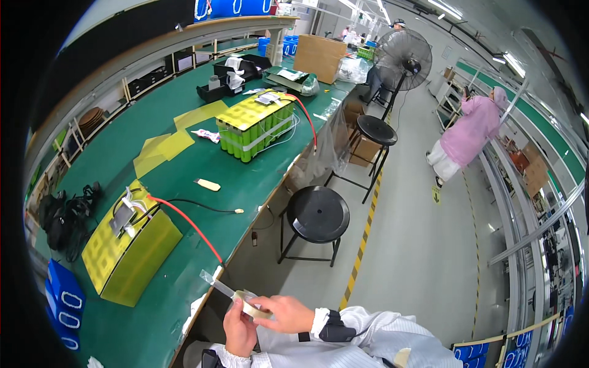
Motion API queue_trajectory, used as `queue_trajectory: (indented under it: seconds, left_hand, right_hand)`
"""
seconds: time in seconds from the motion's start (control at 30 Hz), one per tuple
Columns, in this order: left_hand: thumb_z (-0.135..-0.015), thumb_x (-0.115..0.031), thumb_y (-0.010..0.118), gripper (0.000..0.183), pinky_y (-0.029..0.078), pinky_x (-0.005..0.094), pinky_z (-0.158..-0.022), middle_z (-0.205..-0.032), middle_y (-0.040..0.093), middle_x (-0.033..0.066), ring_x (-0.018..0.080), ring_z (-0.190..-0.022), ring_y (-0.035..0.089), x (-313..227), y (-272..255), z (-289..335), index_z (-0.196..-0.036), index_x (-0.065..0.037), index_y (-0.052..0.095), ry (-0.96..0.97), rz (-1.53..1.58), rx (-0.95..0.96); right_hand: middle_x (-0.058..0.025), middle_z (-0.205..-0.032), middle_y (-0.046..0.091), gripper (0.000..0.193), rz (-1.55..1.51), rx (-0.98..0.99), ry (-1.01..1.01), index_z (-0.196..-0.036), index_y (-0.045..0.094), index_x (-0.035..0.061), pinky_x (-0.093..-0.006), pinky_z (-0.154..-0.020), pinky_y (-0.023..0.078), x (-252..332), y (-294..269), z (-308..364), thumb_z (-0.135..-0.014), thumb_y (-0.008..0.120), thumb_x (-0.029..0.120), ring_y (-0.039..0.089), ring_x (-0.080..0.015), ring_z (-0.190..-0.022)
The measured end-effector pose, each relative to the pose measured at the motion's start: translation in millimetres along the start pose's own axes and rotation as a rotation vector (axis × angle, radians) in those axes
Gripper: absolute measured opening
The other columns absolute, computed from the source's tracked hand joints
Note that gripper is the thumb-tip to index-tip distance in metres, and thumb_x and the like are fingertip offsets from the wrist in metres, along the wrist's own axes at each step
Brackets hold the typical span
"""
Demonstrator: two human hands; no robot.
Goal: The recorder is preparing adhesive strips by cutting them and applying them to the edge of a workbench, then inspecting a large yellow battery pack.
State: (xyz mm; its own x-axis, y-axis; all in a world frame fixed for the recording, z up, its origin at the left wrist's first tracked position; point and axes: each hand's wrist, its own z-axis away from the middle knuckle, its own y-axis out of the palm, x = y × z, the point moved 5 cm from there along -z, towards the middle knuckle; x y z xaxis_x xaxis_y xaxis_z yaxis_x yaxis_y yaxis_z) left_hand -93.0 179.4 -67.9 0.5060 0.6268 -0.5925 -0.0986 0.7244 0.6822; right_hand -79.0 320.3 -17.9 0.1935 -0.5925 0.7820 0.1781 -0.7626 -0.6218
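Beyond the table's near edge, my left hand [240, 330] and my right hand [287, 313] both grip a roll of pale tape [253, 308]. A strip of clear tape [216, 283] runs from the roll up toward the table edge. Nearest to it on the green table [184, 224] is a battery pack [138, 260] wrapped in yellow sheet. Its red cable [190, 222] stretches to the table edge by the strip, and its black cable [205, 203] lies on the tabletop. Farther off stands a second battery pack [254, 126], its green cells bare at the sides.
A small blade tool [208, 184] and yellow sheets [164, 149] lie on the table. Blue bins [63, 305] and black cables [70, 214] sit at left. Black stools [318, 213] and a fan [403, 59] line the aisle, where a person in pink [471, 126] stands.
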Motion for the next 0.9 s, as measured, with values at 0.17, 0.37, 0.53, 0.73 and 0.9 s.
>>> queue_trajectory:
  seconds: [0.17, 0.37, 0.53, 0.73, 0.9]
  left_hand:
    - [-0.104, -0.026, 0.051, 0.032, 0.055, 0.0371, -0.086, -0.101, 0.07, 0.0093, 0.0191, -0.092, 0.068, 1.4, -2.9, 4.0, -0.112, 0.002, 0.063, -0.03, -0.068, -0.016]
    - [-0.103, -0.029, 0.056, 0.034, 0.052, 0.029, -0.085, -0.102, 0.071, 0.0063, 0.0134, -0.091, 0.066, 13.7, -21.3, 7.2, -0.11, 0.002, 0.067, -0.022, -0.135, -0.044]
    - [-0.103, -0.03, 0.056, 0.035, 0.05, 0.0297, -0.088, -0.105, 0.07, 0.005, 0.0122, -0.094, 0.064, 23.4, -27.0, -1.5, -0.113, 0.001, 0.067, -0.034, -0.202, -0.048]
    - [-0.103, -0.036, 0.056, 0.037, 0.049, 0.0286, -0.086, -0.096, 0.071, 0.0022, 0.0099, -0.088, 0.063, 12.2, -13.2, -1.5, -0.104, -0.002, 0.069, -0.043, -0.181, -0.037]
    - [-0.103, -0.037, 0.056, 0.039, 0.049, 0.0291, -0.087, -0.095, 0.07, 0.0028, 0.0108, -0.088, 0.063, 10.6, -18.4, 2.4, -0.104, -0.001, 0.069, -0.064, -0.212, -0.05]
  right_hand:
    - [-0.0154, -0.093, 0.071, 0.033, 0.074, -0.182, -0.184, -0.103, 0.069, 0.0001, -0.0383, -0.072, 0.055, 5.3, -64.9, -59.1, -0.085, 0.075, 0.027, 0.069, -0.031, -0.078]
    - [-0.0167, -0.088, 0.067, 0.016, 0.297, -0.275, -0.377, -0.094, 0.07, 0.0012, -0.0414, -0.07, 0.053, 9.9, -115.8, -186.7, -0.087, 0.071, 0.016, 0.066, -0.0353, -0.078]
    - [-0.0185, -0.091, 0.068, 0.024, 0.534, -0.174, -0.365, -0.093, 0.073, 0.004, -0.048, -0.077, 0.052, -40.9, -86.0, -327.7, -0.086, 0.07, 0.027, 0.065, -0.0399, -0.085]
    - [-0.019, -0.096, 0.072, 0.041, 0.679, 0.123, 0.045, -0.096, 0.071, 0.0038, -0.042, -0.085, 0.052, -68.4, -67.3, -394.6, -0.082, 0.076, 0.041, 0.069, -0.0359, -0.095]
    - [-0.0114, -0.08, 0.066, 0.038, 0.525, -0.1, -0.116, -0.09, 0.066, 0.0001, -0.0365, -0.069, 0.048, -68.2, -108.3, -345.9, -0.085, 0.075, 0.036, 0.062, -0.0249, -0.073]
